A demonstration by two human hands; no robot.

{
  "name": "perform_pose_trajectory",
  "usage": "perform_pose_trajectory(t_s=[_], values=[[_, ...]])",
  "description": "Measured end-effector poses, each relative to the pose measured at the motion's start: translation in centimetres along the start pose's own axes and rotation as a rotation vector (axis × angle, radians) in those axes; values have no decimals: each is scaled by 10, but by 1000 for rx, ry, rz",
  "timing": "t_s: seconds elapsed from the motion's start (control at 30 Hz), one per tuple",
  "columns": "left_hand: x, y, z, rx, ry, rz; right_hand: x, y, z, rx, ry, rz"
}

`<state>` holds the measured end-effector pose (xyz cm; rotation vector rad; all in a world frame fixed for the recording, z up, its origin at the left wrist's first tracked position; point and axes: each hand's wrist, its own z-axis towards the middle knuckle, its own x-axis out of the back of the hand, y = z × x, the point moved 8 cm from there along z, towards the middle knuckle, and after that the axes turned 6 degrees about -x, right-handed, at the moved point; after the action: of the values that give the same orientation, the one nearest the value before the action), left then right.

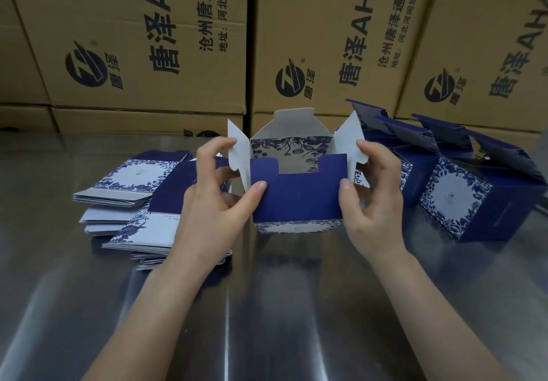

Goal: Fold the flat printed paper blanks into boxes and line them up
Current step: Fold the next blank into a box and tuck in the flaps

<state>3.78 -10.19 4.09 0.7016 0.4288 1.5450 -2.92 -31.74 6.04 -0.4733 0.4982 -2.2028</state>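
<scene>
- The left grip (216, 199) is clamped on the half-folded box (296, 199). Its thumb lies on the navy front panel and its forefinger against the white left side flap (237, 146).
- The right grip (373, 202) does the same on the other side, with thumb on the panel's edge and forefinger on the right side flap (353, 140).
- The box is in the middle of the view, just above the shiny metal surface (281, 306). I cannot tell if it touches. Its four flaps stand open.
- It looks like thin printed card: probably light, stiff only across the panels, and easy to crease. I would hold it near the corners and push each flap at its root.
- Count: one box in hand.
- At 9 o'clock lie the flat blanks (133, 179), too many and too overlapped to count.
- At 3 o'clock stand the folded boxes (474, 202), at least three, lids up.
- At 12 o'clock are brown shipping cartons (133, 39), with three logos visible.
</scene>
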Motion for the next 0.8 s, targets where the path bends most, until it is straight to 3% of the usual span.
perform_pose_trajectory(t_s=[0.2,0.47,0.63,0.8], values=[[-3,0,-7,-42,112,156,-5,3,-3,-55,30,-28],[-13,7,-12,-95,83,296,-12,0,-5,-85,-23,-80],[-15,11,-16,-154,115,383,-15,-9,3,20,-115,-256],[-22,17,-20,-249,115,446,-15,-6,4,-11,-152,-383]])
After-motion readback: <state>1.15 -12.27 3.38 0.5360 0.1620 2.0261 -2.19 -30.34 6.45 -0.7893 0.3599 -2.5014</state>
